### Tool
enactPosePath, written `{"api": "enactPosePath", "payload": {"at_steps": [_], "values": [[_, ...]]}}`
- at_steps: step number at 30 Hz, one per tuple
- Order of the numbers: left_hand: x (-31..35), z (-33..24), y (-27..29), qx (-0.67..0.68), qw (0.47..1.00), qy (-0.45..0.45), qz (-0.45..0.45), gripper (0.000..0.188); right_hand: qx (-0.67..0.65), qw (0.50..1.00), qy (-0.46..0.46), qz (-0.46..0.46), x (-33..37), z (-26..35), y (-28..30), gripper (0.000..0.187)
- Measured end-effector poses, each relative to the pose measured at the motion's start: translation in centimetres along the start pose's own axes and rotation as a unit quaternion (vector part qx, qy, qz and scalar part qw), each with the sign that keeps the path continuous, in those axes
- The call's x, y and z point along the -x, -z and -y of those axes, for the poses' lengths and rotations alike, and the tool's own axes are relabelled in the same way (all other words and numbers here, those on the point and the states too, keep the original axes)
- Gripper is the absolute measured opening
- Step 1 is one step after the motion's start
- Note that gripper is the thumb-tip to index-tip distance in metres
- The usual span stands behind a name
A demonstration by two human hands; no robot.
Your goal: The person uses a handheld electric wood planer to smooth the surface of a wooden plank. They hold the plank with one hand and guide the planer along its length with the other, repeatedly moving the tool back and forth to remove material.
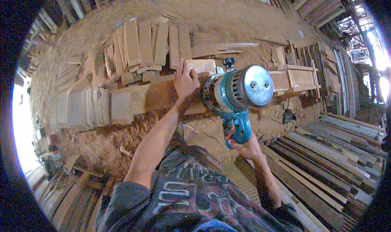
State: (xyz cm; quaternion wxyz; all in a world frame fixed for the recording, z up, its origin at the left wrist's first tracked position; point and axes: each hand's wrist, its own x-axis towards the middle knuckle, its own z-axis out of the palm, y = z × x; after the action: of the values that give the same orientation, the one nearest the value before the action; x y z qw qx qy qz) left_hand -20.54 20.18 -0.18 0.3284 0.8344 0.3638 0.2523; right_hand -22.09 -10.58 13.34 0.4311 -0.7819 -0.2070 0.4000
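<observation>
My right hand point(245, 145) is wrapped around the loop handle of a teal power router point(232, 89) with a round silver cap and a black knob at its far side. The router stands over the workbench point(150, 94), and its body hides the bit and the spot beneath it. To its left, my left hand point(186, 83) grips the near left end of a short pale wooden board point(202, 65), thumb and forefinger at its edge. The board's right end runs behind the router.
Boards are stacked on the bench's left end point(79, 107), and more lie beyond it point(140, 44). At the bench's right end rests a wooden panel point(302, 79). Long planks point(313, 166) cover the lower right. Brown sawdust point(228, 12) coats the ground.
</observation>
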Motion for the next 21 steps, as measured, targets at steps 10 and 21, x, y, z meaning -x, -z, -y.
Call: {"api": "enactPosePath", "payload": {"at_steps": [10, 21], "values": [[1.6, -0.4, -0.1, 0.072, 0.993, -0.074, -0.064, 0.059, -0.026, 0.997, 0.052, -0.041, -5.0, 0.6, 0.8, 0.029], [0.5, -0.2, 0.1, 0.024, 1.000, 0.004, -0.014, 0.056, 0.017, 0.991, 0.083, -0.108, -13.1, 5.2, 0.1, 0.016]]}}
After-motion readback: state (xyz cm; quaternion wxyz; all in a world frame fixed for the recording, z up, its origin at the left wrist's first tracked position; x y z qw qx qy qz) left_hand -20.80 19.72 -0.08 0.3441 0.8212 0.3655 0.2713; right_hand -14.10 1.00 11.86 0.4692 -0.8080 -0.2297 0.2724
